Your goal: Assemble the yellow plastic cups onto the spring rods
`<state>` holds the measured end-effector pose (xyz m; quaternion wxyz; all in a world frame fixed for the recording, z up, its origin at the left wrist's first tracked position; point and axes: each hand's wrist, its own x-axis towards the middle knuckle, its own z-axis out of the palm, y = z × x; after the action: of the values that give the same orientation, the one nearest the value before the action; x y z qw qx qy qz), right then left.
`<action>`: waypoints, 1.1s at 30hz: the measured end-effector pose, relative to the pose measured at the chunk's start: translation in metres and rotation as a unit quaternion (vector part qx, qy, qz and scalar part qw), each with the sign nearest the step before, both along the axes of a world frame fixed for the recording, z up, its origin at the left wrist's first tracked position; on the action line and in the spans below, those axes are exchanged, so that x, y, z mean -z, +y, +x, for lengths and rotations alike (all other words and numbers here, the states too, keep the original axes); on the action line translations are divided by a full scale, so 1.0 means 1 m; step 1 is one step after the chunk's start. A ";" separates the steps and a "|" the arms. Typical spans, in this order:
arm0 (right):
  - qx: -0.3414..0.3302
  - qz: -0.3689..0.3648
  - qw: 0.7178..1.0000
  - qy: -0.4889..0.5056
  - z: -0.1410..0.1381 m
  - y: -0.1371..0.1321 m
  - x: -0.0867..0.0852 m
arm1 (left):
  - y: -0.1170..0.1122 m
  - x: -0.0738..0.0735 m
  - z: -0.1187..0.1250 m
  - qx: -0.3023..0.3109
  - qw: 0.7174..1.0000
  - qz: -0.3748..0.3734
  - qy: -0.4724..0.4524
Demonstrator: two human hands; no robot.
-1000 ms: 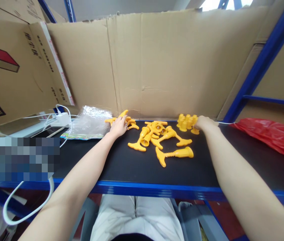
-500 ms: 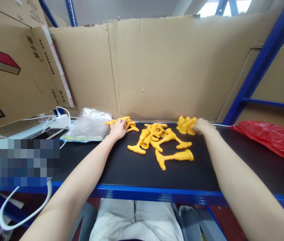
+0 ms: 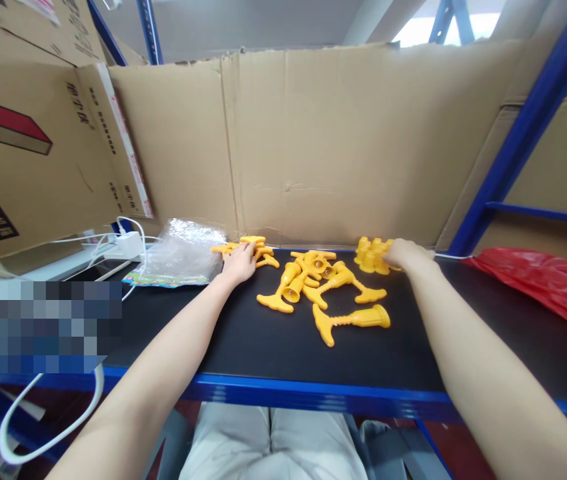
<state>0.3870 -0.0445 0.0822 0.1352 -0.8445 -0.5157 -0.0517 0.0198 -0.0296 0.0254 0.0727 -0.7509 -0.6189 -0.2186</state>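
Observation:
My left hand point(image 3: 239, 263) lies over a small pile of yellow T-shaped handles with ridged stems point(image 3: 266, 259), its fingers stretched out and touching them. At the back right, my right hand point(image 3: 406, 255) is against a cluster of upright yellow bell-shaped sleeves point(image 3: 372, 255); its fingertips are mostly hidden, so a grip cannot be made out. Between the hands lies a loose heap of joined pieces, each a T-handle screwed into a sleeve point(image 3: 291, 291). One joined piece point(image 3: 352, 319) rests apart, closer to the front, its handle pointing left.
A clear plastic bag point(image 3: 183, 257) lies left of my left hand, near a white charger point(image 3: 131, 245) with cables and a phone. A red plastic bag point(image 3: 538, 283) is at the right. Cardboard point(image 3: 338, 147) walls the back; a blue rail point(image 3: 313, 390) edges the black tabletop.
The whole view has shifted slightly, with the scene sitting a little lower. Left fingers have moved slightly over the handles; the right hand stays at the sleeves. The heap is unchanged.

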 end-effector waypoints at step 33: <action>-0.242 -0.164 0.955 -0.055 -0.083 -0.028 -0.011 | -0.022 -0.017 0.019 0.018 0.995 0.096 0.019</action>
<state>0.3037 -0.0730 0.0933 -0.0256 -0.7008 -0.7126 0.0216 0.0390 -0.0515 0.0425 0.1527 -0.7556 -0.5797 -0.2640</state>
